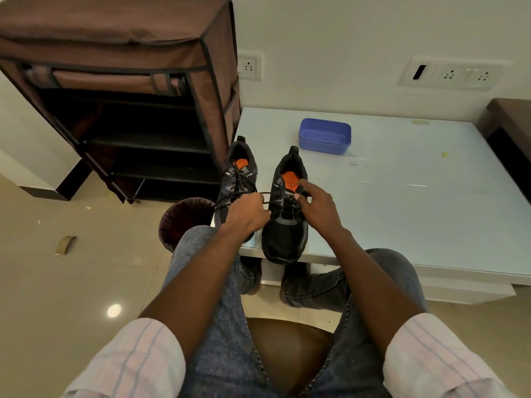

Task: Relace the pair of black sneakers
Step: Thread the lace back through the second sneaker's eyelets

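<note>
From the head view, two black sneakers are sitting side by side on the near edge of a white table (pixel 402 182). The left hand (pixel 248 216) is pinching a black lace (pixel 230 198) tight. The right hand (pixel 313 205) is gripping the tongue of the right sneaker (pixel 283 234). The left sneaker (pixel 234 182) is touching nobody. A blue tub (pixel 324 136) is sitting behind.

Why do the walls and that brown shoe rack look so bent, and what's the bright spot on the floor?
Head view: the wide-angle lens bows the shoe rack and table edges outward; the bright spot is lamp glare on the glossy floor tiles; the glass tabletop also shows pale streaks of reflection; the sneakers stay reasonably sharp, though their black laces blend into the dark uppers.
</note>
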`<action>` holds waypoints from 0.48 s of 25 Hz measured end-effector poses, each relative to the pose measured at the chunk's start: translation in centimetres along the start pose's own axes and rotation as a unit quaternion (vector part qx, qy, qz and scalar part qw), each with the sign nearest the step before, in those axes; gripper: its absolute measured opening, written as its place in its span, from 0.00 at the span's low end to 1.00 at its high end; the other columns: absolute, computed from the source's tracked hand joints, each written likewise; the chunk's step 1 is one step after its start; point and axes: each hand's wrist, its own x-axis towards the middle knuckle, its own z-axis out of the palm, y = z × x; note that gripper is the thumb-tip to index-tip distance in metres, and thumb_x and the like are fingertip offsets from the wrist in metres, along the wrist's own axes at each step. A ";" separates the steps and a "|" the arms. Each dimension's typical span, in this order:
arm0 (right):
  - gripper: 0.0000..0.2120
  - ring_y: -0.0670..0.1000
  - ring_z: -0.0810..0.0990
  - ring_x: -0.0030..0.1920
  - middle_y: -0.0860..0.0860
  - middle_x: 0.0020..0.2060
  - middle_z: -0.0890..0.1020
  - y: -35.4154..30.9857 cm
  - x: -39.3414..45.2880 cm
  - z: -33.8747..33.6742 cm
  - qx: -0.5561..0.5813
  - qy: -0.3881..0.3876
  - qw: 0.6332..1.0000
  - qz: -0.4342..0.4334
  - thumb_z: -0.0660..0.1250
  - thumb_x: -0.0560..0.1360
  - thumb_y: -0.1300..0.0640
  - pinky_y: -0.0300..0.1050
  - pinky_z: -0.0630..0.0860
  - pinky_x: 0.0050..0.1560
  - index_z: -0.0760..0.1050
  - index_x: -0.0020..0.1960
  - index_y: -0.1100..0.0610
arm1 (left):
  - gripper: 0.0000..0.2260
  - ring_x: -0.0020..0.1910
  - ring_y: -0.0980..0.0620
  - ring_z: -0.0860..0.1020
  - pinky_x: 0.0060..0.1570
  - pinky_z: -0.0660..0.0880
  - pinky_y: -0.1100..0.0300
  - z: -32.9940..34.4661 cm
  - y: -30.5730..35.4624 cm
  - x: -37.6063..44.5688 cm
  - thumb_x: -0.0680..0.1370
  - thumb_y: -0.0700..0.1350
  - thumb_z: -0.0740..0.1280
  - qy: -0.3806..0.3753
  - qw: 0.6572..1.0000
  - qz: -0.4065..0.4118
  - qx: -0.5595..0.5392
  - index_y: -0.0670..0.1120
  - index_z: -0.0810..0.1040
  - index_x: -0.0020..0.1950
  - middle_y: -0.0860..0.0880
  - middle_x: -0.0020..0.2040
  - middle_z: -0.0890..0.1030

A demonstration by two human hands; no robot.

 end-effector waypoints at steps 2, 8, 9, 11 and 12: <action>0.20 0.55 0.76 0.63 0.54 0.66 0.77 -0.1 -0.8 0.1 -0.017 0.016 1.000 -0.002 0.62 0.81 0.57 0.47 0.71 0.62 0.70 0.72 0.52 | 0.12 0.44 0.45 0.81 0.42 0.73 0.56 0.0 -0.4 -0.2 0.77 0.49 0.70 -0.041 0.999 -0.022 -0.021 0.40 0.82 0.49 0.45 0.42 0.82; 0.07 0.53 0.82 0.40 0.57 0.43 0.84 -2.3 -4.2 -1.4 0.194 -0.131 0.963 0.134 0.63 0.81 0.55 0.47 0.78 0.44 0.73 0.54 0.59 | 0.11 0.23 0.56 0.70 0.21 0.64 0.65 -1.2 0.8 -2.8 0.78 0.44 0.71 -0.379 0.892 0.013 -0.247 0.37 0.83 0.55 0.48 0.32 0.75; 0.09 0.53 0.83 0.42 0.57 0.44 0.85 -2.2 -4.8 -1.7 0.244 -0.166 0.944 0.144 0.64 0.81 0.56 0.46 0.78 0.45 0.72 0.57 0.60 | 0.12 0.24 0.56 0.71 0.21 0.66 0.66 -1.4 0.9 -3.2 0.79 0.42 0.69 -0.442 0.863 0.028 -0.243 0.37 0.81 0.60 0.48 0.34 0.77; 0.11 0.54 0.85 0.44 0.57 0.44 0.85 -1.7 -5.5 -2.1 0.364 -0.176 0.903 0.145 0.64 0.80 0.62 0.45 0.80 0.46 0.70 0.62 0.61 | 0.13 0.25 0.57 0.73 0.22 0.68 0.67 -1.6 1.0 -3.7 0.80 0.40 0.67 -0.511 0.829 0.038 -0.223 0.36 0.78 0.63 0.46 0.37 0.79; 0.11 0.55 0.85 0.42 0.58 0.44 0.84 -1.6 -5.6 -2.4 0.425 -0.157 0.880 0.145 0.63 0.80 0.64 0.46 0.80 0.45 0.70 0.62 0.61 | 0.13 0.25 0.57 0.73 0.22 0.68 0.67 -1.7 0.9 -3.9 0.79 0.38 0.67 -0.512 0.831 0.030 -0.217 0.35 0.78 0.63 0.46 0.37 0.79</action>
